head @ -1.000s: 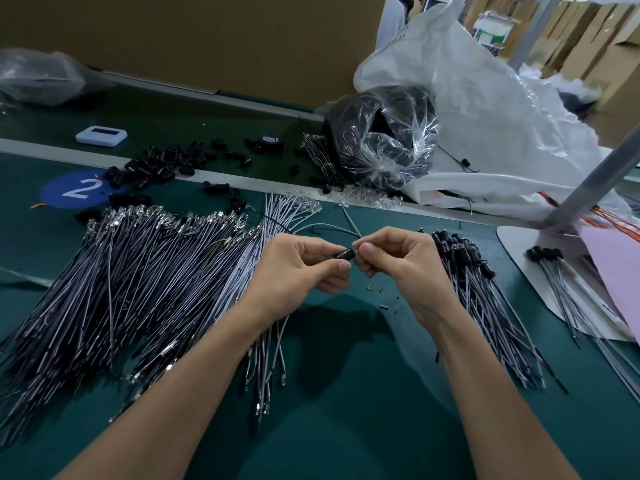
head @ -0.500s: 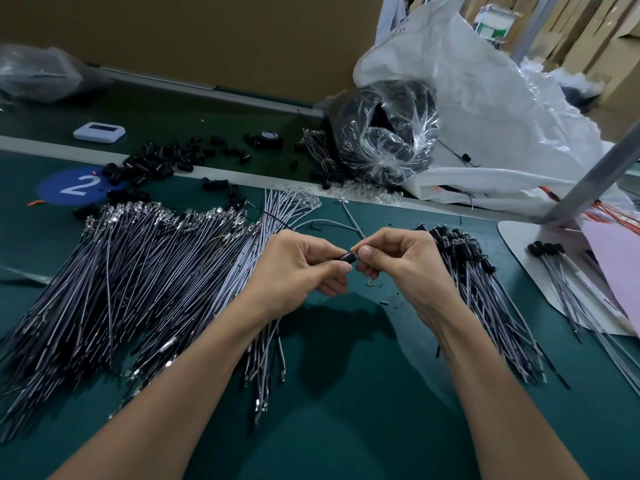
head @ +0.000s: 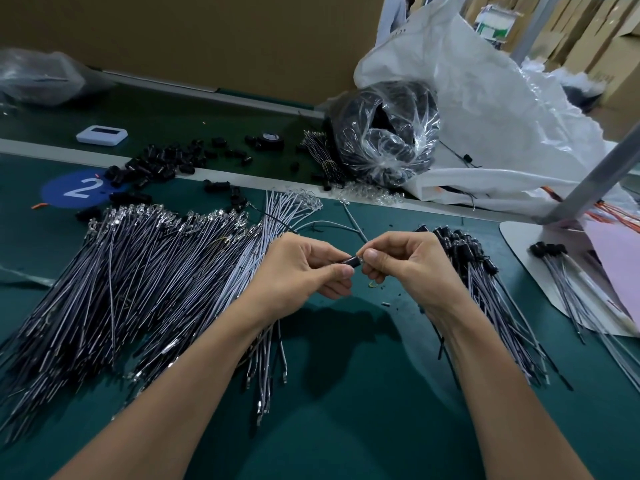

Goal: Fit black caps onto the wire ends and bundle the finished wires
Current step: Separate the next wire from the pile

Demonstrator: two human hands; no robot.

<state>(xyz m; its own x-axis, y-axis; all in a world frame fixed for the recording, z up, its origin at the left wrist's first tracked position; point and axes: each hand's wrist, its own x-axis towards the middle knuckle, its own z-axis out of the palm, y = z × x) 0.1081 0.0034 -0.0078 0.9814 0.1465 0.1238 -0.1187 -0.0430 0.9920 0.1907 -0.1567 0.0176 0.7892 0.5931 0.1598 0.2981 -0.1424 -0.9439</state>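
- Green bench mat (head: 346, 427) is filling the lower frame of the head view, with a brown cardboard wall (head: 207, 39) running across the top.
- Left hand (head: 301, 271) is sitting at frame centre, thumb and forefinger pinching a black cap (head: 353, 262); the other fingers are curling under.
- Right hand (head: 405, 268) is meeting it from the right, with curled fingertips pinching at the cap's right end.
- Grey wire (head: 353, 223) is running from those fingertips toward the upper middle; whether its end is seated in the cap I cannot tell.
- Uncapped wires (head: 121, 271) are lying fanned in a big pile over the left half, partly under the left forearm.
- Capped wires (head: 485, 282) are lying in a pile just right of the right hand, caps pointing up-frame.
- Small capped bundle (head: 550, 249) is resting on a white board (head: 519, 244) at the right edge, beside a pink sheet (head: 616, 265).
- Loose black caps (head: 162, 164) are lying scattered at upper left, near a blue "2" sticker (head: 81, 188).
- White device (head: 101, 135) is sitting further up-left.
- Clear bag of black parts (head: 384, 133) is leaning on a white sack (head: 485, 116) at upper right.
- Grey metal post (head: 595, 171) is slanting across the right edge.
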